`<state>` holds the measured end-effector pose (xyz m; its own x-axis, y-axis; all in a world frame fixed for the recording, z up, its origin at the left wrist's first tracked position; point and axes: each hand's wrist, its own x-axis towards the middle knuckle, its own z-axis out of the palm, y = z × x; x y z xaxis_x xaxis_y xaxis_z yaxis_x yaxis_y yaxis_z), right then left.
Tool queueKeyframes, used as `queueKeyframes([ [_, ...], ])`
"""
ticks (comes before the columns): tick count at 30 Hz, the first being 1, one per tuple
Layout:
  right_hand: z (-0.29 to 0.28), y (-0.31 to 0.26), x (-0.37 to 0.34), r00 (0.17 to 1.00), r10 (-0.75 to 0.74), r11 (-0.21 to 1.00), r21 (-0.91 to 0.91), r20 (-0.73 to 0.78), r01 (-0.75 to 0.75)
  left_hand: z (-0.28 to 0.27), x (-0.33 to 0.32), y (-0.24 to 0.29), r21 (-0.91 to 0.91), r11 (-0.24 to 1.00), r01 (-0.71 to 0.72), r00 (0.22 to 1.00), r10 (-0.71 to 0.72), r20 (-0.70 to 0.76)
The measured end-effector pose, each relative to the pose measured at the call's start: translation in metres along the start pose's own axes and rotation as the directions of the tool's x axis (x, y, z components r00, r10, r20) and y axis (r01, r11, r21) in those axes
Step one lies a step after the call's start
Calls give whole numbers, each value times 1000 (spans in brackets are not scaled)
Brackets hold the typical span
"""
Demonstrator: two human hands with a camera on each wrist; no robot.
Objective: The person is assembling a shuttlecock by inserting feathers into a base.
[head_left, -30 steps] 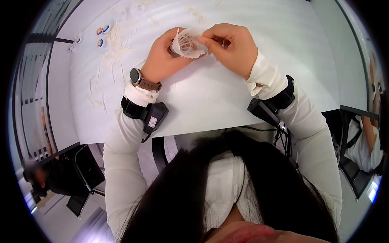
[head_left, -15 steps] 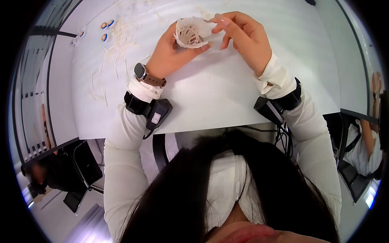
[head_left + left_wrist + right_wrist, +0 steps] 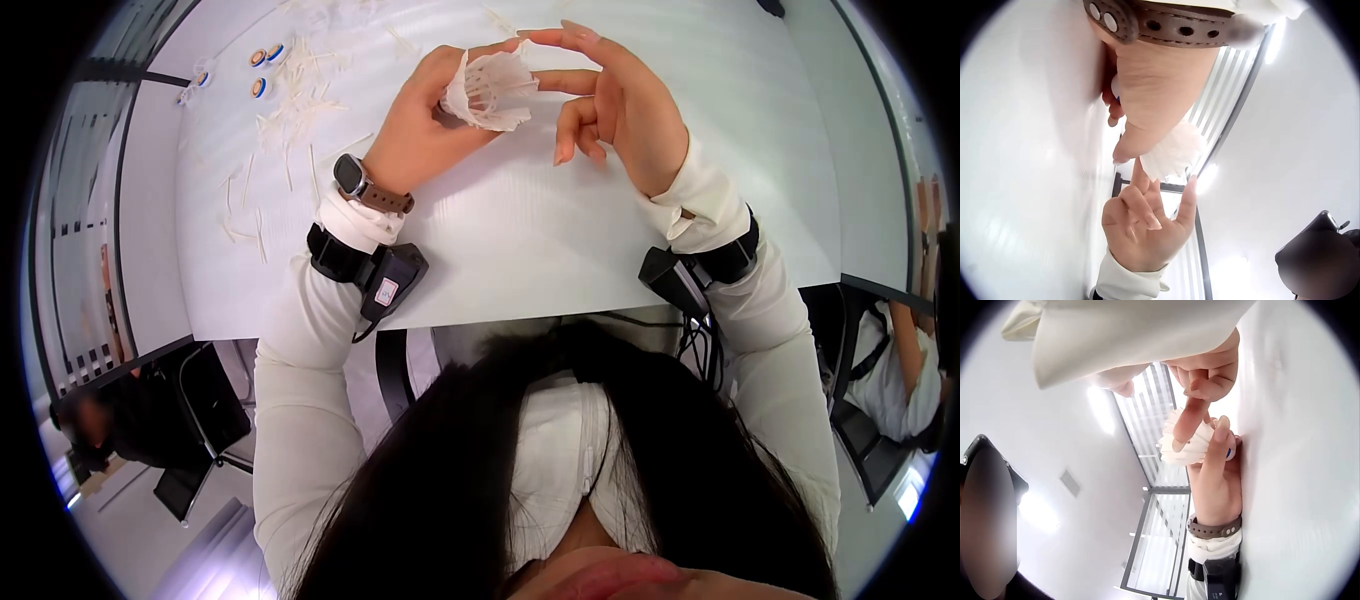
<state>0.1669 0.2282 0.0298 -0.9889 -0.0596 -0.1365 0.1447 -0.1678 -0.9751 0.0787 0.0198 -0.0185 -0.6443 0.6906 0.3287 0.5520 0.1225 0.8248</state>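
Note:
A white feather shuttlecock (image 3: 490, 92) sits in my left hand (image 3: 412, 140), its feathered mouth facing me in the head view. The fingers and thumb of that hand curl round its lower part and hide most of the base; a bit of blue band shows in the right wrist view. Close on the right is my right hand (image 3: 635, 118), fingers spread and partly bent, pinching nothing. One extended finger (image 3: 1189, 425) overlaps the feathers in the right wrist view, and fingertips are right at the skirt's rim in the head view.
On the white table (image 3: 520, 250), to the left, lie several cork bases with blue bands (image 3: 260, 88). Around them are scattered thin pale feather shafts (image 3: 292, 120). Low panels (image 3: 870, 180) border the table sides. Other people sit beyond, at both sides.
My right hand was pinching at the feather rim, then let go and spread its fingers, shifting right. The left hand still holds the shuttlecock and has turned it slightly.

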Motion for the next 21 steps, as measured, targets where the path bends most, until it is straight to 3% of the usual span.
queueKeyframes([
  [15, -10, 2, 6, 1000, 11, 995, 99, -9, -10, 0, 0, 2, 11, 1000, 14, 1000, -14, 5],
  [21, -5, 4, 3, 1000, 26, 998, -51, 9, -26, 0, -1, 0, 33, 999, 14, 1000, -13, -6],
])
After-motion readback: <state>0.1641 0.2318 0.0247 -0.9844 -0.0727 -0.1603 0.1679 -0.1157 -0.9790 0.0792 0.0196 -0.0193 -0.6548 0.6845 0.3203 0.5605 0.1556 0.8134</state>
